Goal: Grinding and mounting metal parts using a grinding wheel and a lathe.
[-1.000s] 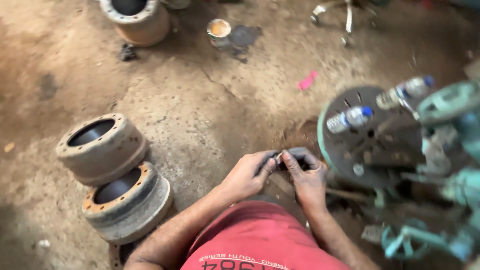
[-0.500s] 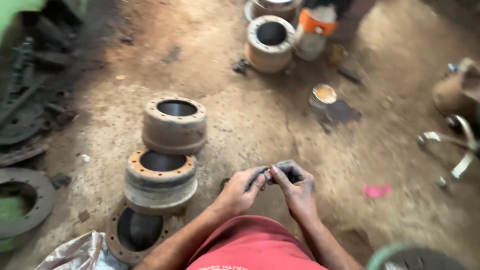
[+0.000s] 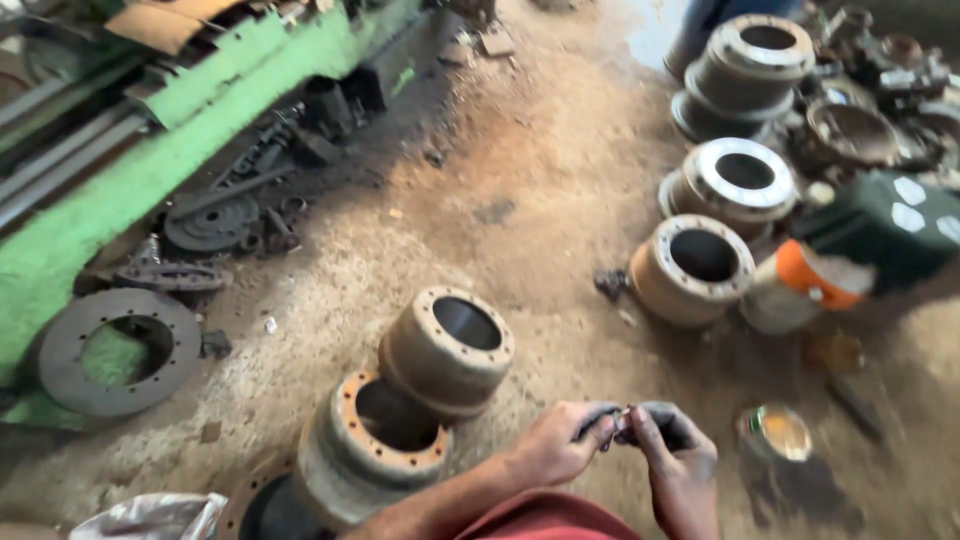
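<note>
Near us, low down, our left hand [image 3: 555,445] and right hand [image 3: 678,455] pinch one small dark thing [image 3: 622,424] between them as before — only our view swung left, to the metal drums [image 3: 445,350].

The scene has soft daylight, and the brightest part is the dirt floor [image 3: 560,170] toward the top centre, where it looks almost washed out. Shadows are weak and lie close under the brake drums [image 3: 447,350]. The bottom left corner is dim. Motion blur smears the whole picture, strongest at the right edge, where the orange container [image 3: 815,280] loses its outline. The hands are also not sharp.
</note>
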